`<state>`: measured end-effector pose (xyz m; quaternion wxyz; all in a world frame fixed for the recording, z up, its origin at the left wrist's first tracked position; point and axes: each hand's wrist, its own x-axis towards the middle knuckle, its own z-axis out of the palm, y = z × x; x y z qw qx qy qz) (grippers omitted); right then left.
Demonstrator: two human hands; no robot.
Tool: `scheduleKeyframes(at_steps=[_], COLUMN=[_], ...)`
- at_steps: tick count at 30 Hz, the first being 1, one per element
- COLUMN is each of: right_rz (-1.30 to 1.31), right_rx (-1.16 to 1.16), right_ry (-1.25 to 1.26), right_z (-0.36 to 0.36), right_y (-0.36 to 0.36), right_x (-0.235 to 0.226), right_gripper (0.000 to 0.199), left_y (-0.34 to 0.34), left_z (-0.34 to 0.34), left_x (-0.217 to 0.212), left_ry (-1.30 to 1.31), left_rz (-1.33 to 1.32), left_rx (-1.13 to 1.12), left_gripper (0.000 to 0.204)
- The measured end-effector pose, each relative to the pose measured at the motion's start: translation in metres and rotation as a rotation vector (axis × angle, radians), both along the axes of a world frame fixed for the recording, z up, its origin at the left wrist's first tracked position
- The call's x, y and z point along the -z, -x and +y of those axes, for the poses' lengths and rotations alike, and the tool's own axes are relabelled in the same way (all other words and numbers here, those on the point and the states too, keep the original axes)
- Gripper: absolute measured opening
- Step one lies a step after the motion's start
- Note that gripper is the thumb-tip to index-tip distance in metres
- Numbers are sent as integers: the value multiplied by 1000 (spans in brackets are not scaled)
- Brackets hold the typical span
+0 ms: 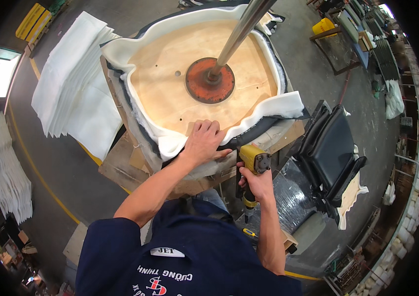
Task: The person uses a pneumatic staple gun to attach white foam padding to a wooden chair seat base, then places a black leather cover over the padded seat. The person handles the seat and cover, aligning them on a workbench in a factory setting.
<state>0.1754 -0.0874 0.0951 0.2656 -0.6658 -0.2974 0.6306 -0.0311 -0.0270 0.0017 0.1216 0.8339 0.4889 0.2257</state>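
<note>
A seat lies wooden side up, its plywood board ringed by white padding and a black cover. A round rusty-orange press plate on a metal rod bears down on the board. My left hand is closed over the near rim, its fingers curled on the folded padding and its thumb stretched to the right. In my right hand I grip a yellow and black staple gun, just right of my left hand and beside the rim. The gun's nose is hidden from view.
A worn wooden stand supports the seat. White padding sheets are stacked at the left, with another pile farther out. Black upholstered pieces stack at the right, near a plastic-wrapped surface. A yellow-handled tool lies near my right forearm.
</note>
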Motion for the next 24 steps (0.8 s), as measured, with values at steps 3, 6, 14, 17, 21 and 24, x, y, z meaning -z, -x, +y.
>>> scheduleKeyframes(at_steps=[3,6,14,17,21,24], right_rz=[33,75,-14,-20,-38,-74], right_rx=[8,12,-77,-74,-84,-119], right_ry=[-5,11,72,70,61,49], right_z=[2,8,25,22,20,24], right_y=[2,6,19,20,20,24], right_x=[-3,-4,-5,-8,-9,-12], right_gripper=[80,80,83,84,84,85], left_y=[-6,-8,-15,-16,-14,-16], left_z=[-1,-5,-6,-4,-6,-8], left_x=[12,14,13,10,13,14], left_ry=[-23,-90,-31,3,15,17], left_rz=[-19,-38,-74,-98,-135,-139], left_rx=[18,-58,-181,-197,-197,-195], left_gripper=[38,35,29,27,27,27])
